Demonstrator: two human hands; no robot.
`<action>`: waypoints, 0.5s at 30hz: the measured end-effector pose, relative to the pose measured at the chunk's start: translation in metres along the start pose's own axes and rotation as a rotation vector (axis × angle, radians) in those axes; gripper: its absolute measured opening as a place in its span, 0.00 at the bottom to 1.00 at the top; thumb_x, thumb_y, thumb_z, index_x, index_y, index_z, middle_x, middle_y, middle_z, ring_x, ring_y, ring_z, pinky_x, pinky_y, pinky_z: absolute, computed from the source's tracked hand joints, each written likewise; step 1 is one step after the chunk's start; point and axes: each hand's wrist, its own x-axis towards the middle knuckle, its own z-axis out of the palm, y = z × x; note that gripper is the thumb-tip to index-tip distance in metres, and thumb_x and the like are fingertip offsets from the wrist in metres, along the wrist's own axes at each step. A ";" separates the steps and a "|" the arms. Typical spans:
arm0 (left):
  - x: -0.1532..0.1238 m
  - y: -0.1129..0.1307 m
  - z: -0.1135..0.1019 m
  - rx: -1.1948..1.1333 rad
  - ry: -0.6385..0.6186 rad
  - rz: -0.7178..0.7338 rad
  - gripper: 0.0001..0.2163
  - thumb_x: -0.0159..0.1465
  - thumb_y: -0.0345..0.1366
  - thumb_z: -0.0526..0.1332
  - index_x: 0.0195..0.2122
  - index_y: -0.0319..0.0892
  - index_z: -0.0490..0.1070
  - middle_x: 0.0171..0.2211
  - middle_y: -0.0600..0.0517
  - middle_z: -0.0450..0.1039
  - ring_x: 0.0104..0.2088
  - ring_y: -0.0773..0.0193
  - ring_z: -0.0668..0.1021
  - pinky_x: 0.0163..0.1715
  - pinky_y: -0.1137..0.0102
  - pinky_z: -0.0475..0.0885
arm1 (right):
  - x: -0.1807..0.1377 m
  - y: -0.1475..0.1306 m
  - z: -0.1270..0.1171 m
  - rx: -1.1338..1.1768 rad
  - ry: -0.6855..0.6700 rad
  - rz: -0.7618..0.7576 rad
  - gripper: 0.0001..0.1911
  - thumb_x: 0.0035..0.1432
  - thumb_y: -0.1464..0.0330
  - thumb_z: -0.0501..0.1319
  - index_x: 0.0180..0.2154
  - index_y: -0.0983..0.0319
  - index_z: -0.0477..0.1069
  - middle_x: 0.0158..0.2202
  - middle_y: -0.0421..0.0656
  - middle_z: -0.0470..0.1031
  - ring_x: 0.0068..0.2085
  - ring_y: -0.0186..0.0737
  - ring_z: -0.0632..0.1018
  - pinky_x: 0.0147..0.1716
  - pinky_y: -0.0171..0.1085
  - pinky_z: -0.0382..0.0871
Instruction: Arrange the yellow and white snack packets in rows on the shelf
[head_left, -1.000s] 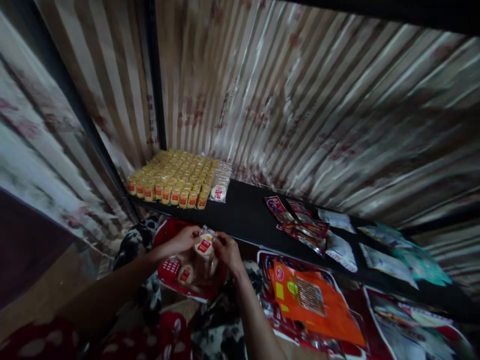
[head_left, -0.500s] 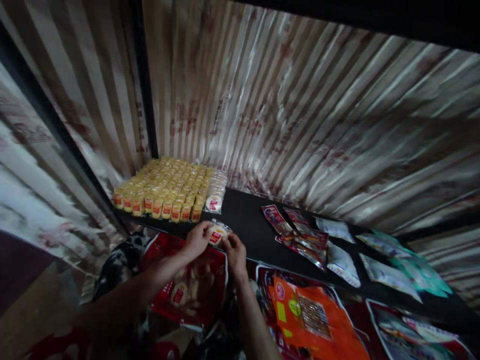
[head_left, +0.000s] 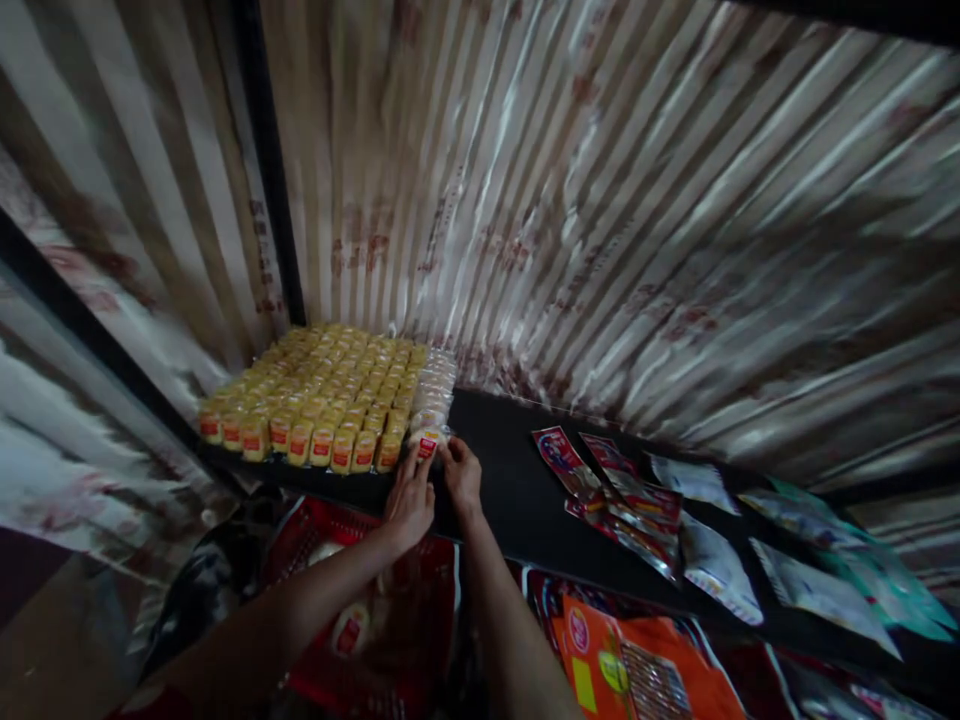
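While both hands meet at the front end of a row, the round white packet in clear film with a red label [head_left: 429, 445] sits between them, near the front edge of the black flat shelf [head_left: 495, 490] and toward its left end. The bare left hand [head_left: 410, 505] has its fingers nearly straight, tips on the packet's lower left; whether the thumb pinches it too is hidden. The bare right hand [head_left: 461, 478] is narrowed, thumb and fingertips at the packet's right edge.

Behind the packet, a row of clear-wrapped white packets [head_left: 436, 378] runs to the shelf's back edge, just beside a block of small yellow packs with red-orange labels [head_left: 330, 395] on the left. Good placing here, I judge, means squaring the packet to that row, label facing the front edge, with light pressure from both sides, since thin film probably slips and creases. The left fingertips need care: a sideways push could unsettle the nearest yellow packs. Letting go one hand at a time seems safest, in case the packet tips toward the front edge, below which the red plastic basket [head_left: 296, 530] holds more round packets [head_left: 350, 630].
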 end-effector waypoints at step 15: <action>0.009 -0.002 0.013 0.040 -0.066 -0.053 0.28 0.58 0.23 0.47 0.62 0.23 0.54 0.66 0.35 0.47 0.66 0.51 0.52 0.65 0.58 0.51 | -0.002 0.008 0.020 -0.127 0.123 -0.097 0.27 0.51 0.61 0.58 0.51 0.69 0.68 0.48 0.56 0.73 0.47 0.48 0.74 0.50 0.45 0.66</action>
